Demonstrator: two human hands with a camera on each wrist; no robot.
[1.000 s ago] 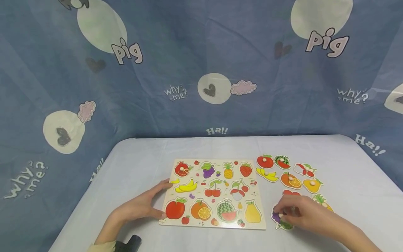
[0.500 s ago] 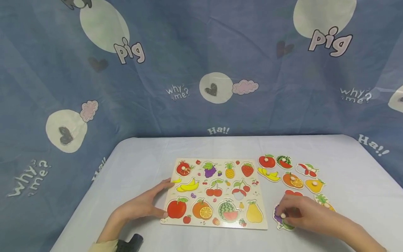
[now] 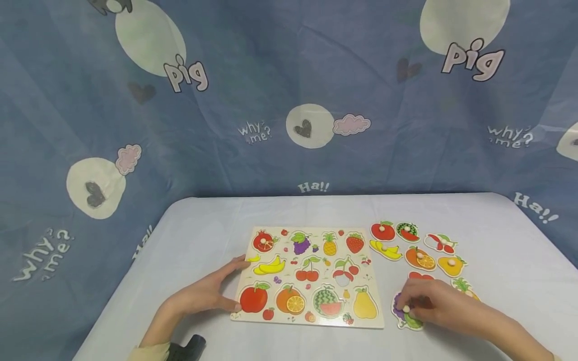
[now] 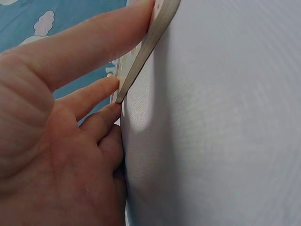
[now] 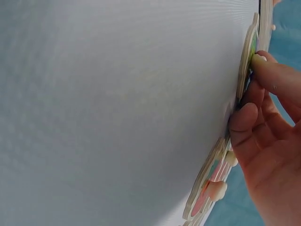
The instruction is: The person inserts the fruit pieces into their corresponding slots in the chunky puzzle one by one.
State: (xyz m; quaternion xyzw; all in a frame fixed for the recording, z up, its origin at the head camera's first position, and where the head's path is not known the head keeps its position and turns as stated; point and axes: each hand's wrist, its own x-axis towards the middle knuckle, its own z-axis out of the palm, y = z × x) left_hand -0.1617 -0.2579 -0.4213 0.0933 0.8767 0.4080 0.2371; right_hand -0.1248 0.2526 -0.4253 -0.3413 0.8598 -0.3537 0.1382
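Observation:
In the head view, a wooden fruit puzzle board (image 3: 311, 321) lies on the white table. My left hand (image 3: 200, 297) rests at its left edge, thumb near the front corner and fingers farther back. In the left wrist view the thumb and fingers touch the board's edge (image 4: 143, 54) and look fairly straight. To the board's right, my right hand (image 3: 440, 306) pinches the small knob of a grape puzzle piece (image 3: 399, 315), which partly hides under the fingers. The right wrist view shows the thumb against that grape piece's knob (image 5: 262, 57), the piece slightly tilted.
Other knobbed pieces lie right of the board: apple (image 3: 383, 231), watermelon (image 3: 408, 232), bananas (image 3: 386, 250), orange (image 3: 420, 258), pear (image 3: 451, 266), lychee (image 3: 441, 243) and pineapple (image 3: 465, 288). A red piece (image 3: 420, 276) is partly covered by my right hand. A knobbed pomegranate piece (image 3: 264, 242) sits in the board.
The right fingers have shifted slightly around the grape piece's knob, and more of its green leaf shows. My left hand stays at the board. The head view has shifted a little.

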